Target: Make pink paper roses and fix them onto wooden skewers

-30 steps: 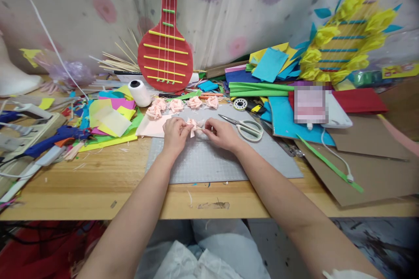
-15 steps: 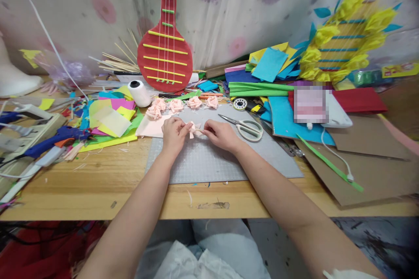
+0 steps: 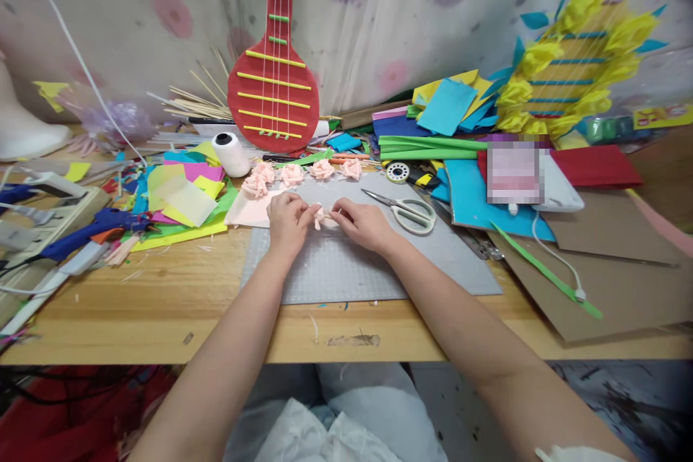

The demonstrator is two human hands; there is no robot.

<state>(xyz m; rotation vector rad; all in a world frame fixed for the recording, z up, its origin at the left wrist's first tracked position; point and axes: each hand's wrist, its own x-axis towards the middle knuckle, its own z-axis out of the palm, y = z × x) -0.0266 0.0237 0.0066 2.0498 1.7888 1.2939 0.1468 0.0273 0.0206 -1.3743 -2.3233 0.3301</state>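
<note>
Between my two hands is a small pink crepe-paper flower (image 3: 319,216), partly covered by fingers, held just above the grey cutting mat (image 3: 346,271). My left hand (image 3: 292,220) pinches it from the left with thumb and fingertips. From the right, my right hand (image 3: 362,222) is closed on its twisted end. Finished-looking pink paper roses (image 3: 292,174) lie in a row behind the hands, several in all. A pale pink paper sheet (image 3: 246,210) lies by my left hand. Scissors (image 3: 411,215) with pale handles rest on the mat right of my right hand.
A white thread spool (image 3: 230,154) stands behind the roses, near a red paper lute (image 3: 273,97). Coloured paper scraps (image 3: 184,195), a blue glue gun (image 3: 92,231) and a power strip (image 3: 65,231) lie left. Brown cardboard (image 3: 606,281) and a white cable (image 3: 557,260) are right.
Almost nothing differs. The fingers of my right hand have shifted slightly at the flower's end, and the flower has turned a little; both hands stay in place.
</note>
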